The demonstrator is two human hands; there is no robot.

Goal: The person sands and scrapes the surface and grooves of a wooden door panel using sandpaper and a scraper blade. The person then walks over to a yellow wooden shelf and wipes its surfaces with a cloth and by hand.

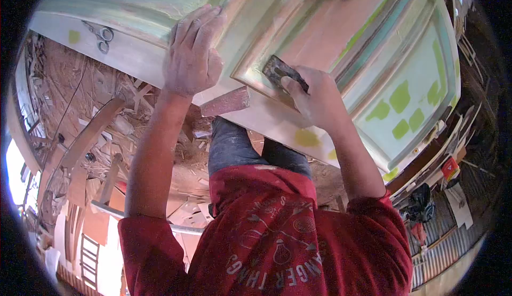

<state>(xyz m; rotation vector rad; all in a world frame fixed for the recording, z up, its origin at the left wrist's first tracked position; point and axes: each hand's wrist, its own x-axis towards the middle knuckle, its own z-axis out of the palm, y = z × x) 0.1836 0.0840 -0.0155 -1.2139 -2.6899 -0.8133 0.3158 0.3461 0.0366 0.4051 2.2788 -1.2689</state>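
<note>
A large panelled door (256,21) with raised mouldings lies in front of me, painted pale green with bare pinkish patches and bright green filler spots. Flat on its surface near the edge rests my left hand (193,56), dusty, empty, its fingers stretched out. My right hand (316,94) grips a dark, worn sanding block (281,72) against the corner of a moulding. Between the two hands, a reddish-brown strip of sandpaper (226,102) lies at the door's near edge.
Scissors (103,38) lie on the door's left part. Wood scraps and shavings (101,88) cover the floor beneath. A curved wooden piece (93,130) stands at the left. Black plastic (420,202) and corrugated metal (442,256) are at the lower right.
</note>
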